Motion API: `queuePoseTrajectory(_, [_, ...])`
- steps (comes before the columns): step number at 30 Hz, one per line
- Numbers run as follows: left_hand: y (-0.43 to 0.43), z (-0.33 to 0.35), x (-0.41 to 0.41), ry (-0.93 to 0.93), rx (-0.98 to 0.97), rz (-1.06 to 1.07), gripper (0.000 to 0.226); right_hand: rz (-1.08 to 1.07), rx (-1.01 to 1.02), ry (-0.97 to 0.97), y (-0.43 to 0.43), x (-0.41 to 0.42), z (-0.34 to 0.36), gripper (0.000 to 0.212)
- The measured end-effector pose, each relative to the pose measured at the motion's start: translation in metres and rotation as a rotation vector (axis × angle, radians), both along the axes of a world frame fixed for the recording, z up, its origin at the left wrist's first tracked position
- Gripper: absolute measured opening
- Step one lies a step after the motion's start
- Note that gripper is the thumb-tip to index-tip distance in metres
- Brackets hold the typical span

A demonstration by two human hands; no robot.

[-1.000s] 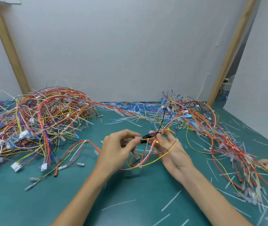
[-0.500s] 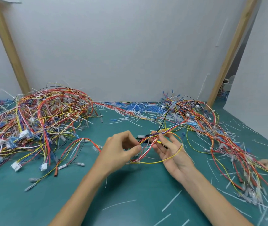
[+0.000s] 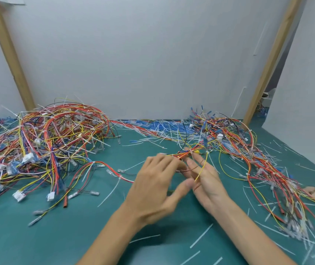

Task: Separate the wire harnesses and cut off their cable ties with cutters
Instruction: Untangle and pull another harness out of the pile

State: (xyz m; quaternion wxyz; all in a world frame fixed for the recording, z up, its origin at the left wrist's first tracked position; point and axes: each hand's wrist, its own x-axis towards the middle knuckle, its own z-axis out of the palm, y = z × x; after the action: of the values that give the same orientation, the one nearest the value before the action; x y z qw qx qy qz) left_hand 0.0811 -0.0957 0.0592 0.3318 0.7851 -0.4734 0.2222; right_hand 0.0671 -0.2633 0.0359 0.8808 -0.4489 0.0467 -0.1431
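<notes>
Left hand (image 3: pixel 153 185) sits w/ fingers spread, fingertips (image 3: pixel 167 159) touching a small bundle of wires (image 3: pixel 186 154), thumb out and free; it's blurred, so we can't tell if anything is truly pinched. Right hand (image 3: pixel 203 175) lies palm up, fingers mostly straight, w/ a yellow wire (image 3: pixel 202 166) draped over them and the bundle at its fingertips, near what looks like a white cable tie (image 3: pixel 191 151).

We judge the step as teasing this one bundle free of the right pile (image 3: pixel 258 150). Best done slowly: keep the tie between both hands, follow each wire to its end, lift rather than yank so plugs don't snag. No cutters in view, so we'd find them before going on.

Further out: big left pile (image 3: pixel 53 142), loose harness (image 3: pixel 95 165) between it and us, cut tie ends (image 3: pixel 200 236) all over the green table (image 3: pixel 38 241).
</notes>
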Motion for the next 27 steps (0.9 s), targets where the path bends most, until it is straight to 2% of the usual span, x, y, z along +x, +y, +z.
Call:
queuePoseTrajectory(2, [0.0, -0.004, -0.001, 0.039, 0.04, -0.054, 0.035, -0.015, -0.032, 0.008, 0.0, -0.001, 0.0, 0.03])
queuePoseTrajectory(6, [0.002, -0.003, 0.005, 0.111, -0.115, 0.009, 0.013, -0.144, -0.236, 0.107, 0.001, -0.006, 0.005, 0.017])
queuePoseTrajectory(8, [0.007, 0.0, 0.015, 0.176, -0.241, 0.086, 0.016, -0.16, -0.323, 0.142, 0.0, -0.007, 0.007, 0.018])
queuePoseTrajectory(11, [0.024, 0.004, 0.034, 0.206, -0.45, 0.281, 0.02, -0.165, -0.321, 0.168, 0.0, -0.009, 0.01, 0.014])
queuePoseTrajectory(13, [0.034, 0.003, 0.045, 0.215, -0.515, 0.411, 0.019, -0.155, -0.349, 0.18, 0.001, -0.009, 0.011, 0.018])
queuePoseTrajectory(18, [0.038, -0.005, 0.052, 0.251, -0.502, 0.549, 0.015, -0.106, -0.429, 0.172, 0.004, -0.01, 0.01, 0.022])
queuePoseTrajectory(20, [0.033, -0.001, 0.045, 0.13, -0.419, 0.648, 0.005, -0.097, -0.43, 0.164, 0.004, -0.01, 0.01, 0.025])
queuePoseTrajectory(21, [0.029, 0.002, 0.039, 0.041, -0.408, 0.691, 0.013, -0.095, -0.428, 0.161, 0.004, -0.01, 0.01, 0.026])
queuePoseTrajectory(23, [0.019, 0.01, 0.02, -0.179, -0.48, 0.61, 0.028, -0.087, -0.425, 0.153, 0.003, -0.009, 0.009, 0.025])
queuePoseTrajectory(25, [0.002, 0.015, -0.004, -0.367, -0.486, 0.338, 0.032, -0.081, -0.435, 0.146, 0.003, -0.008, 0.009, 0.023])
queuePoseTrajectory(27, [-0.017, 0.011, -0.02, -0.373, -0.365, 0.101, 0.033, -0.082, -0.491, 0.137, 0.004, -0.01, 0.009, 0.02])
